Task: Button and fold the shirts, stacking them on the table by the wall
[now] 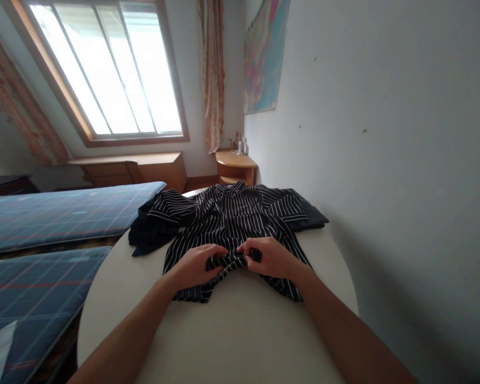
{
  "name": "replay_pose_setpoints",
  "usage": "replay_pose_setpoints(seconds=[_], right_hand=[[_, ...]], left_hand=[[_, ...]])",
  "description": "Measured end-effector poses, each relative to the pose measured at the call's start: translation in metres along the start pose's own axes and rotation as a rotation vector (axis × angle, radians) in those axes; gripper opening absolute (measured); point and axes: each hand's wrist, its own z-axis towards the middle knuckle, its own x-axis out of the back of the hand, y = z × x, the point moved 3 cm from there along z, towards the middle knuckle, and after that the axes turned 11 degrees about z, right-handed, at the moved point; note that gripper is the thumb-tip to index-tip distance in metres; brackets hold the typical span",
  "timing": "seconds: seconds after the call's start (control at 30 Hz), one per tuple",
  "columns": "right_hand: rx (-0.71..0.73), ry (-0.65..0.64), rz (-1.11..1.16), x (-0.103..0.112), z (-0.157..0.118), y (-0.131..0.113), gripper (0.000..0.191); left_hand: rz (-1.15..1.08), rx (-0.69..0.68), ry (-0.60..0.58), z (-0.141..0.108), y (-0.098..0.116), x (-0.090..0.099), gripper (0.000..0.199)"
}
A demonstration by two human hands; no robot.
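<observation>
A black shirt with white stripes [240,213] lies spread on a round white table [240,336], its collar at the far side and its short sleeves out to both sides. My left hand [198,264] grips the shirt's lower front edge, fingers closed on the bunched cloth. Just to the right, my right hand [270,256] pinches the same edge near the middle. Between the two hands the hem is lifted and gathered. The lower corners of the shirt hang loose on the tabletop on either side.
Dark folded cloth [150,234] lies at the table's left, and another dark folded garment [314,216] is under the right sleeve. Beds with blue plaid mattresses [64,218] stand at the left. A white wall [404,186] runs close on the right. A corner shelf [236,160] stands behind.
</observation>
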Motion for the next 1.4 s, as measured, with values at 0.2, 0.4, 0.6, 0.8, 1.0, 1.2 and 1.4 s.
replay_pose_setpoints(seconds=[0.2, 0.4, 0.6, 0.8, 1.0, 1.2, 1.4], right_hand=[[0.059, -0.092, 0.072, -0.001, 0.000, -0.005, 0.011], [0.066, -0.177, 0.104, -0.003, -0.001, -0.004, 0.008], [0.042, -0.189, 0.086, -0.007, -0.002, 0.002, 0.006], [-0.005, -0.186, 0.064, -0.009, -0.001, 0.007, 0.005], [-0.072, -0.184, -0.008, -0.013, 0.000, 0.008, 0.006], [-0.128, -0.148, -0.060, -0.014, -0.001, 0.011, 0.009], [-0.047, -0.246, 0.009, -0.014, -0.002, 0.008, 0.011]], left_hand=[[0.009, -0.017, -0.005, 0.003, 0.000, -0.006, 0.013], [-0.030, 0.011, 0.011, 0.005, 0.000, -0.011, 0.012], [-0.078, 0.046, 0.008, 0.005, 0.000, -0.013, 0.015], [-0.109, 0.015, -0.019, 0.003, 0.004, -0.011, 0.016], [-0.072, -0.008, -0.067, 0.001, 0.011, -0.006, 0.026], [-0.004, -0.035, -0.111, 0.000, 0.012, -0.009, 0.046], [-0.041, 0.001, -0.104, 0.001, 0.014, -0.006, 0.024]])
